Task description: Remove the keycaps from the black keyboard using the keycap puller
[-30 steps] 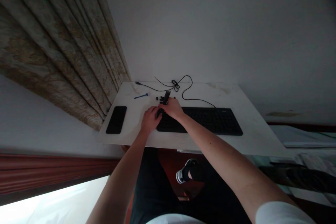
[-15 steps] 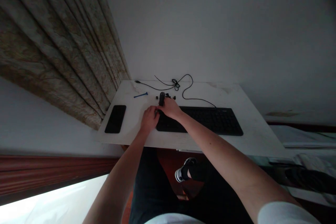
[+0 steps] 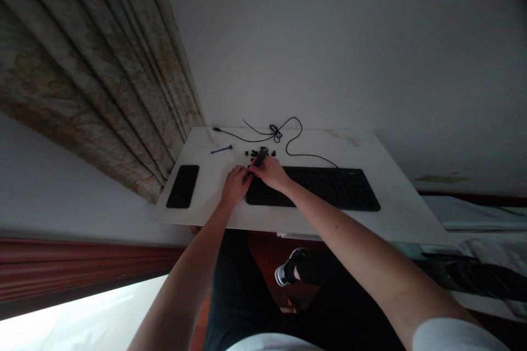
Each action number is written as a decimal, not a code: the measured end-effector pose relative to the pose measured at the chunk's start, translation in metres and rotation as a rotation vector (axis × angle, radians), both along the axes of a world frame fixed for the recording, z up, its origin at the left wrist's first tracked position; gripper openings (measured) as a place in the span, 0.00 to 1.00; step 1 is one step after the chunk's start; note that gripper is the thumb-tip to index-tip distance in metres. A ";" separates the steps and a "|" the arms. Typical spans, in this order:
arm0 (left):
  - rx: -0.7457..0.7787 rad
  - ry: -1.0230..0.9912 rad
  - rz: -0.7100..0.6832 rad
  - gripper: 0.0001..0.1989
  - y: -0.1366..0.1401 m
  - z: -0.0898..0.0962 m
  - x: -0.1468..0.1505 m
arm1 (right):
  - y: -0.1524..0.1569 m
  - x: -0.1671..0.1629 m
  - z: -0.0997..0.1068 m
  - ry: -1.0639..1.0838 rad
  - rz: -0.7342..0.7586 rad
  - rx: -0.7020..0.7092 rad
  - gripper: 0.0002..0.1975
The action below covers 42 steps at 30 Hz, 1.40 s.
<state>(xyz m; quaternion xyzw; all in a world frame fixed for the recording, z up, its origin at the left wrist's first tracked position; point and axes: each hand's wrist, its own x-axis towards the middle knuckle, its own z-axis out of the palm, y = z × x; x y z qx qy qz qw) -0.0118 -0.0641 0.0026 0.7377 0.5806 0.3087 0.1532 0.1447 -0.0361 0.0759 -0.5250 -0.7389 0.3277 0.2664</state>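
Observation:
A black keyboard (image 3: pixel 333 186) lies flat on the white table, its left end partly hidden by my hands. My right hand (image 3: pixel 272 171) is closed around a dark, brush-like tool (image 3: pixel 261 157) above the keyboard's upper left corner. The tool's wider end leans up and to the right, and its lower end is hidden near my fingers. My left hand (image 3: pixel 236 184) is at that same corner, fingers bent against the keyboard's left edge. Several small black keycaps (image 3: pixel 254 153) lie loose just behind the keyboard.
A thin blue tool (image 3: pixel 221 149) lies at the back left of the white table (image 3: pixel 284 218). A black phone (image 3: pixel 183 186) rests near the left edge. The black cable (image 3: pixel 313 155) loops behind the keyboard, tied in a bundle. A patterned curtain (image 3: pixel 123 55) hangs at the left.
The brush-like tool has tilted from nearly upright over to the right, and my right hand has turned with it. More of the loose keycaps now show. My left hand has barely moved.

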 end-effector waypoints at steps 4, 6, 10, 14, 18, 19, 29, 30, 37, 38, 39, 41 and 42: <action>0.012 -0.048 -0.024 0.06 0.002 -0.004 -0.002 | -0.004 -0.003 0.003 -0.057 -0.009 0.056 0.05; 0.015 -0.076 -0.038 0.07 0.002 -0.006 -0.003 | -0.004 -0.004 0.003 -0.072 -0.014 0.065 0.05; 0.022 -0.099 -0.051 0.08 0.002 -0.010 -0.003 | -0.003 -0.005 0.002 -0.129 -0.006 0.089 0.06; 0.034 -0.095 -0.056 0.08 0.002 -0.012 -0.003 | -0.002 -0.007 0.002 -0.201 0.022 0.123 0.07; 0.036 -0.079 -0.048 0.08 0.000 -0.012 -0.002 | -0.003 -0.009 0.005 -0.278 0.055 0.145 0.08; 0.035 -0.075 -0.045 0.08 0.000 -0.012 -0.002 | -0.003 -0.009 0.005 -0.292 0.064 0.149 0.08; 0.035 -0.080 -0.055 0.08 -0.001 -0.010 -0.002 | -0.004 -0.009 0.007 -0.310 0.091 0.169 0.09; 0.033 -0.086 -0.059 0.08 -0.001 -0.010 -0.001 | -0.003 -0.009 0.007 -0.314 0.094 0.169 0.09; 0.011 -0.145 -0.087 0.09 0.002 -0.011 -0.001 | -0.001 -0.009 0.010 -0.373 0.116 0.153 0.11; 0.003 -0.160 -0.095 0.08 0.003 -0.011 -0.001 | 0.000 -0.008 0.011 -0.375 0.121 0.149 0.11; -0.009 -0.174 -0.103 0.07 0.006 -0.010 -0.002 | 0.001 -0.008 0.011 -0.373 0.125 0.142 0.11; -0.042 -0.193 -0.095 0.06 0.011 -0.009 -0.003 | 0.003 -0.006 0.012 -0.355 0.122 0.118 0.10; -0.059 -0.194 -0.078 0.06 0.013 -0.008 -0.002 | 0.005 -0.006 0.011 -0.343 0.108 0.100 0.10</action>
